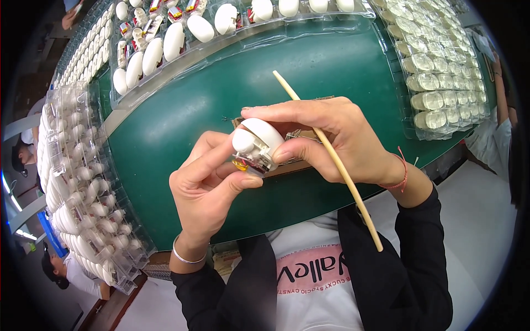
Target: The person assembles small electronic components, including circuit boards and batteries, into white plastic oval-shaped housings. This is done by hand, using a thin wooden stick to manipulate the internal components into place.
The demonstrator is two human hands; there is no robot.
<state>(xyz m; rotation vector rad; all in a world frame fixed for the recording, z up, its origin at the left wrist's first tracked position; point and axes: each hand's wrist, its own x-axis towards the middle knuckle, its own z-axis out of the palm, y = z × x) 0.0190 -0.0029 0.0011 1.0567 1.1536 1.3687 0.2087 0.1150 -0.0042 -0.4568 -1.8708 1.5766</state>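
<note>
Fingers (pixel 243 183) of both hands (pixel 200 181) (pixel 351 138) pinch a smooth, domed shell (pixel 269 134), the right cradling a stick (pixel 352 185).

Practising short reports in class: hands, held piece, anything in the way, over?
Left hand and right hand gripping white piece. Wooden stick also in right hand. Fingers partly cover white piece.

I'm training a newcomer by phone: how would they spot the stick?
Start at the green table. Above it, the right hand holds the stick slantwise, its ends jutting out both sides. Long, slim and tan, it stands apart from the rounded white pieces.
</note>
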